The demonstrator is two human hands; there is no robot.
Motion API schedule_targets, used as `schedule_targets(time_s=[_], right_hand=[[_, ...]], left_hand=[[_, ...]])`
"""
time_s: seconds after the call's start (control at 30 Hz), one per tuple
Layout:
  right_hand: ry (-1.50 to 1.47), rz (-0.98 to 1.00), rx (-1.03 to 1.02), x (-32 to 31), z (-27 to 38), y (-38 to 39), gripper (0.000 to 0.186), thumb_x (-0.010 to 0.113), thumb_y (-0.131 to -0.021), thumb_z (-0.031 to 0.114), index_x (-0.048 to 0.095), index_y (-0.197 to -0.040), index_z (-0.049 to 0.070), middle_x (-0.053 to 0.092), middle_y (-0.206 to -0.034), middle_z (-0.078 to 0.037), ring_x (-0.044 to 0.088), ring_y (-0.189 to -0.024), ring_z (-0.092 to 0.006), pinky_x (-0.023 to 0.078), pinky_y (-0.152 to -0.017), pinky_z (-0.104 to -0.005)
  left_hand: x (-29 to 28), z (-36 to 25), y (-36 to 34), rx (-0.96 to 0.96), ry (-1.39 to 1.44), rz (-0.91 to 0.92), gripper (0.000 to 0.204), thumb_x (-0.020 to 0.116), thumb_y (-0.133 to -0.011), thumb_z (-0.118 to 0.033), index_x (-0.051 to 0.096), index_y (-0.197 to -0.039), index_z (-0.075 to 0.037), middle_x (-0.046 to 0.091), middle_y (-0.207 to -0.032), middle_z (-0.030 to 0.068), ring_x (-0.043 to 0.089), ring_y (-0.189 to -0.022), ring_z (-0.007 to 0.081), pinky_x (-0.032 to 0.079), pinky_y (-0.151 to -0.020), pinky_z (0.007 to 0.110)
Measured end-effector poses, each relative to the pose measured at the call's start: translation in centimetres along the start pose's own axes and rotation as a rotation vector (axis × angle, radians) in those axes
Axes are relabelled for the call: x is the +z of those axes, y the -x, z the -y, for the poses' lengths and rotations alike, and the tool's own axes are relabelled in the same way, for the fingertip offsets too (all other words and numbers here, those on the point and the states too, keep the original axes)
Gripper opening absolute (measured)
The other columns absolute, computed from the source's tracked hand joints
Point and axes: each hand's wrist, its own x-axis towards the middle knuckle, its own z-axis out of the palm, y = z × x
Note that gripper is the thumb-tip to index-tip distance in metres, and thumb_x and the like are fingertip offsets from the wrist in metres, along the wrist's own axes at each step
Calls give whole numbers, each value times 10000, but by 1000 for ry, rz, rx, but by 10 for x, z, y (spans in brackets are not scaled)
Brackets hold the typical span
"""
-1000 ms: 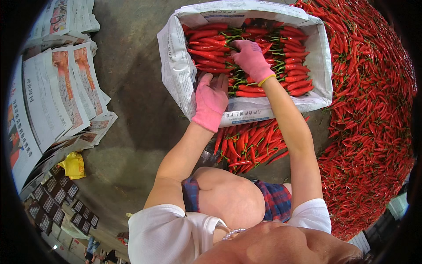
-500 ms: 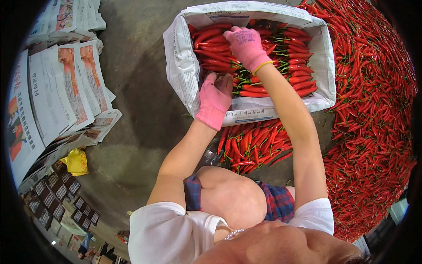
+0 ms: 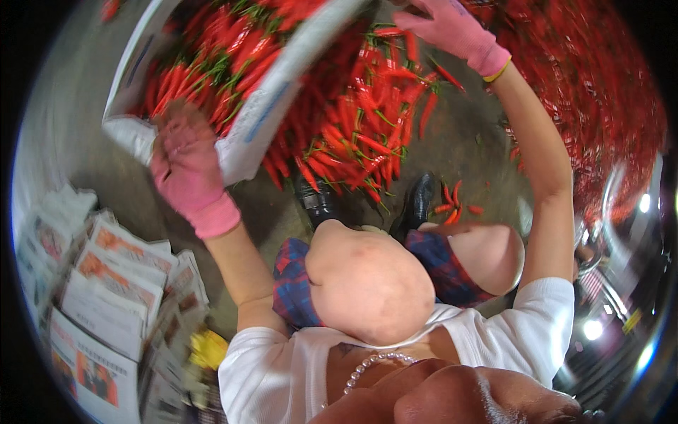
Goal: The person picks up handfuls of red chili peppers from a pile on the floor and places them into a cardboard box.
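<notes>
The newspaper-lined box [image 3: 268, 95] full of red chillies [image 3: 233, 53] is slanted across the upper left, blurred by motion. My left hand [image 3: 189, 169], in a pink glove, grips the near end of this box, its blurred fingers over the rim. My right hand [image 3: 452, 35], also gloved in pink, is at the top beside the box's far end; its fingertips are partly cut off, and their grip is unclear. Below and right of the box lies a loose heap of red chillies [image 3: 364, 127] on the floor.
Stacked newspapers [image 3: 109, 283] and a crumpled yellow bag [image 3: 208, 348] are at lower left. A large mound of chillies [image 3: 600, 92] fills the right side. My black shoes [image 3: 417, 201] and bare knees are below the box. Blurred bright metal objects show at lower right.
The view has swung. The box has moved left and turned steeply, its rim now over the loose heap. My right hand has left the chillies inside and moved up and right, with my arms farther apart.
</notes>
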Motion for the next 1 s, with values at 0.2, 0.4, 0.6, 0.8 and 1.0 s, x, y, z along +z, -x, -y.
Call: schedule_targets(time_s=[0.2, 0.4, 0.6, 0.8, 1.0], right_hand=[[17, -160, 732, 76, -132, 318, 530, 596, -809, 364, 604, -1232, 44, 638, -1208, -175, 601, -1126, -340, 476, -972, -391], [512, -136, 822, 274, -82, 468, 535, 624, -802, 437, 552, -1305, 272, 474, -1418, -67, 392, -1340, -321, 260, -1035, -658], [515, -281, 1337, 384, -23, 661, 507, 603, -832, 272, 533, -1333, 292, 441, -1465, -56, 428, -1313, -330, 309, -1039, -606], [316, -174, 1500, 366, 26, 693, 409, 625, -812, 268, 607, -1211, 179, 486, -1398, -71, 441, -1288, -330, 329, -1037, -549], [424, -679, 1224, 289, -73, 634, 407, 612, -844, 332, 597, -1212, 158, 516, -1368, -87, 435, -1302, -322, 336, -1040, -551]], left_hand=[[31, 35, 9, -119, -480, 21, 304, 472, -946, -74, 510, -1230, 28, 547, -1311, 191, 508, -1209, 344, 325, -1121, 550], [68, 141, 17, -181, -1055, 24, 513, 486, -972, -127, 374, -1444, 37, 402, -1492, 199, 386, -1375, 337, 297, -1164, 480], [99, 216, 11, -475, -1362, 278, 552, 383, -1011, -226, 283, -1465, 70, 332, -1516, 215, 327, -1404, 338, 237, -1192, 465], [117, 261, -7, -814, -1545, 676, 512, 391, -1035, -243, 326, -1467, 24, 447, -1418, 199, 457, -1313, 316, 343, -1112, 419], [101, 392, 70, -967, -1702, 843, 455, 420, -1027, -201, 392, -1416, 32, 521, -1351, 197, 543, -1227, 284, 438, -1042, 362]])
